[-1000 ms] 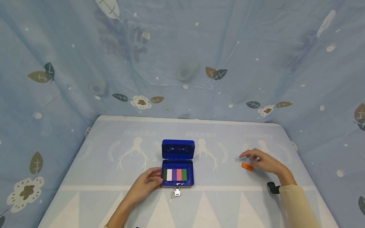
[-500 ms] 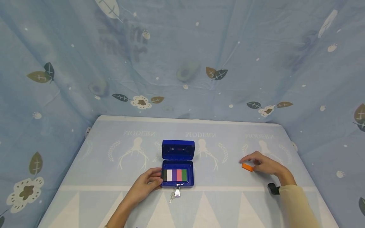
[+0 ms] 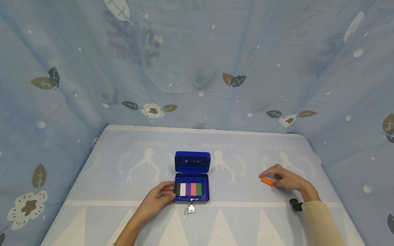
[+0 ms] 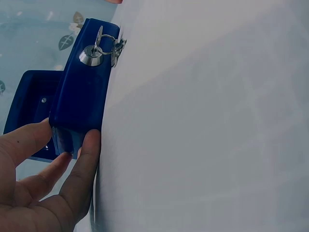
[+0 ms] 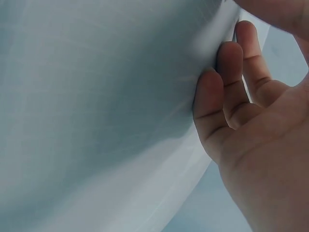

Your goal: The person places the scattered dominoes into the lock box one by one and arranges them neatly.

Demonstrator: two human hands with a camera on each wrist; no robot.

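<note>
A small blue cash box (image 3: 192, 199) stands with its lid (image 3: 192, 161) raised. Inside, black, white, purple, pink and green blocks (image 3: 191, 189) lie in a row. My left hand (image 3: 157, 201) touches the box's left side; in the left wrist view, the fingers (image 4: 83, 179) rest against the end of the blue box (image 4: 79, 92). Off to the right, my right hand (image 3: 286, 177) pinches an orange block (image 3: 266, 181) between thumb and a fingertip, low at the table. The right wrist view shows only curled fingers (image 5: 210, 96) by the cloth, the block hidden.
Keys (image 3: 185, 213) hang from the lock (image 3: 191, 207) at the box's front. A patterned cloth covers the table (image 3: 240, 218). Blue printed curtains (image 3: 197, 61) enclose the back and both sides. A black wrist device (image 3: 295, 205) sits beside the right sleeve (image 3: 321, 222).
The right hand has come down over the orange block, and its thumb and fingertip have closed onto the block's ends. The left hand and the box stay put.
</note>
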